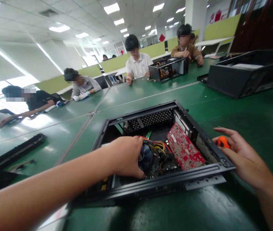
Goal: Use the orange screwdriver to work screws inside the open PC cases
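An open black computer case (155, 183) lies on its side in front of me. Inside, my left hand (129, 157) is closed around a dark round cooling fan (146, 156), its fingertips partly hidden behind it. Coloured cables (159, 143) run beside the fan, and a red graphics card (184, 149) stands tilted to the right of it. At the case's right corner, my right hand (241, 154) holds an orange-handled screwdriver (223, 141) between thumb and fingers, index finger stretched out. Only the handle's end shows; its shaft is hidden.
The green table (170, 211) carries another black case (237, 77) at the right and an opened case (168, 69) farther back. A long black panel (18, 150) and loose cables (22, 165) lie at the left. Several people sit along the far and left sides.
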Available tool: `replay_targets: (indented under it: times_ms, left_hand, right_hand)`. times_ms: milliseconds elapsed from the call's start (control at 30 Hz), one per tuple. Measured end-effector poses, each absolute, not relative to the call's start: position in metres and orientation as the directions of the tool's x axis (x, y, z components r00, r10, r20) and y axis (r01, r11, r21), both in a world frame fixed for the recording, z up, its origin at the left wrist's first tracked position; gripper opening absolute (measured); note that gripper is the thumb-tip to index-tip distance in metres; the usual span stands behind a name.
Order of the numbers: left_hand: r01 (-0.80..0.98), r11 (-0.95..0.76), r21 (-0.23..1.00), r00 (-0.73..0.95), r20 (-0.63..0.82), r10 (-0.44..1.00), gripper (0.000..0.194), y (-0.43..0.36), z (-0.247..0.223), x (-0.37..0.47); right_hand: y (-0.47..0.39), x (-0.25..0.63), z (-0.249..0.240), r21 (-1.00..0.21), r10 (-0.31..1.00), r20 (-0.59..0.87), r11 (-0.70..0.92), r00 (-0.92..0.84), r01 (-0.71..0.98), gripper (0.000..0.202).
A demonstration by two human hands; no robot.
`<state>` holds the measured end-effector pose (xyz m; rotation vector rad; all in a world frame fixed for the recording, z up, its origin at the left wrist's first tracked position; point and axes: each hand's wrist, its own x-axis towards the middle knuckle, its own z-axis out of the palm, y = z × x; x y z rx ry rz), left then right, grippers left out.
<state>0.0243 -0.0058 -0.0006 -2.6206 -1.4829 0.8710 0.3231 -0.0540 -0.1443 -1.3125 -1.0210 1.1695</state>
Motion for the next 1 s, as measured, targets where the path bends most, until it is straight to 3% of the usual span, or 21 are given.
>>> replay_targets:
  times_ms: [267, 400, 500, 733, 867, 1000]
  left_hand:
    - [0.771, -0.579, -0.267, 0.373, -0.547, 0.749, 0.089, -0.011, -0.018, 0.030]
    - [0.696, -0.699, -0.167, 0.528, -0.540, 0.655, 0.099, -0.003, -0.021, 0.022]
    - [0.628, -0.769, -0.118, 0.619, -0.524, 0.585, 0.092, 0.002, -0.022, 0.018]
    - [0.536, -0.781, -0.321, 0.599, -0.507, 0.620, 0.072, -0.008, -0.033, 0.026]
    - [0.559, -0.786, -0.264, 0.604, -0.520, 0.604, 0.059, -0.009, -0.024, 0.034]
    - [0.575, -0.774, -0.267, 0.530, -0.599, 0.600, 0.069, -0.006, -0.018, 0.043]
  right_hand:
    - [-0.056, 0.326, -0.149, -0.997, 0.991, -0.079, -0.077, 0.109, -0.024, 0.054]
    - [-0.058, 0.325, -0.145, -0.995, 0.991, -0.097, -0.093, 0.090, -0.047, 0.052]
    - [-0.058, 0.324, -0.144, -0.994, 0.990, -0.105, -0.101, 0.094, -0.048, 0.050]
    - [-0.060, 0.324, -0.144, -0.994, 0.987, -0.110, -0.110, 0.114, -0.008, 0.055]
    - [-0.061, 0.322, -0.140, -0.993, 0.985, -0.119, -0.120, 0.126, 0.005, 0.057]
    - [-0.062, 0.322, -0.138, -0.992, 0.981, -0.120, -0.124, 0.153, 0.021, 0.059]
